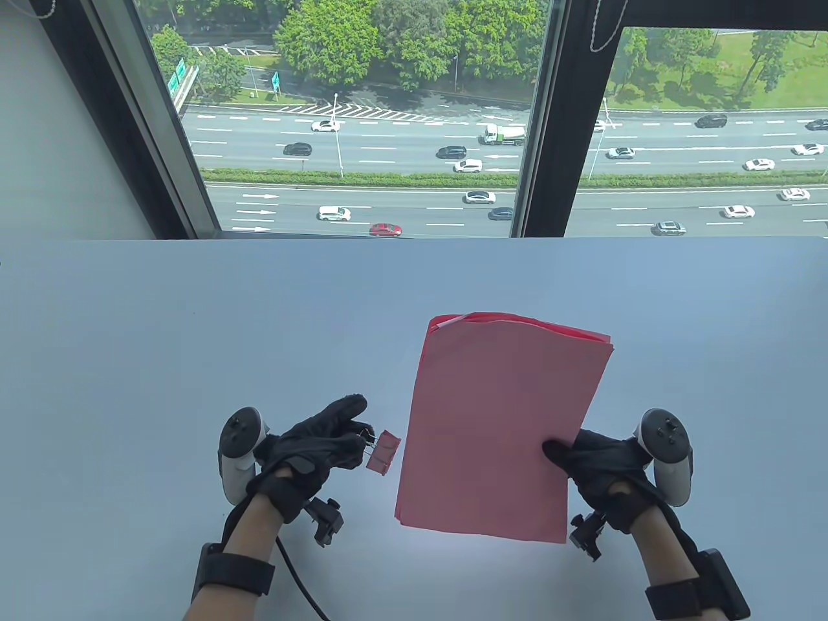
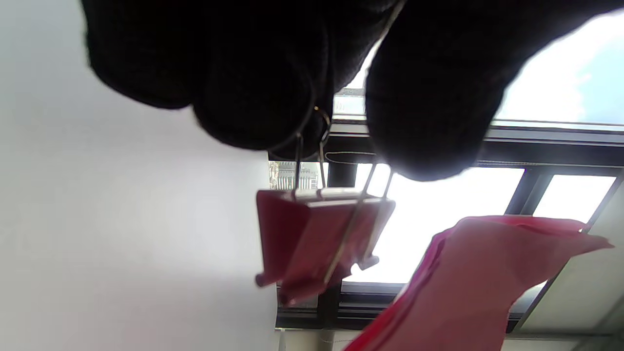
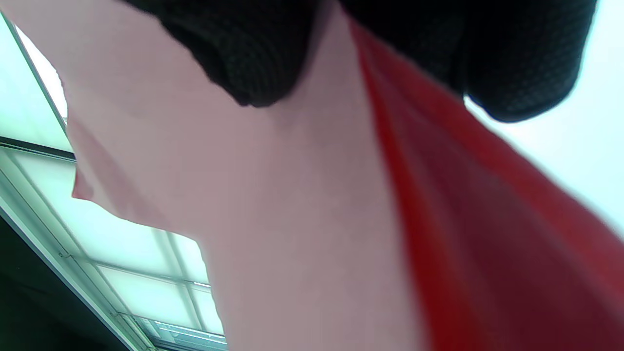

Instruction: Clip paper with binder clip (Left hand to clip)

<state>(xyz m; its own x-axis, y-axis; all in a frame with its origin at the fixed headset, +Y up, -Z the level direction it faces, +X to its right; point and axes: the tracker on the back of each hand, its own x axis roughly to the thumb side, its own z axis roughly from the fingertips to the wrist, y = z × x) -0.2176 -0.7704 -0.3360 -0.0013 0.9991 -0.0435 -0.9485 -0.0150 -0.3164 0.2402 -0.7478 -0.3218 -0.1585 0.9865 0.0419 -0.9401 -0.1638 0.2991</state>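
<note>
Black-gloved fingers (image 3: 253,53) of the right hand (image 3: 390,34) pinch a stack of red paper (image 3: 302,209) from both sides at the top edge; a window frame (image 3: 73,287), seemingly blurred, runs behind at lower left

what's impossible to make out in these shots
- How many sheets the red paper stack holds: table view, edges too fine.
- Right hand fingers under the paper: table view, covered by the stack.
- Binder clip mouth gap: left wrist view, blurred.

left hand (image 1: 317,446): black glove, grey-white tracker | right hand (image 1: 605,469): same | black wrist straps, cable
</note>
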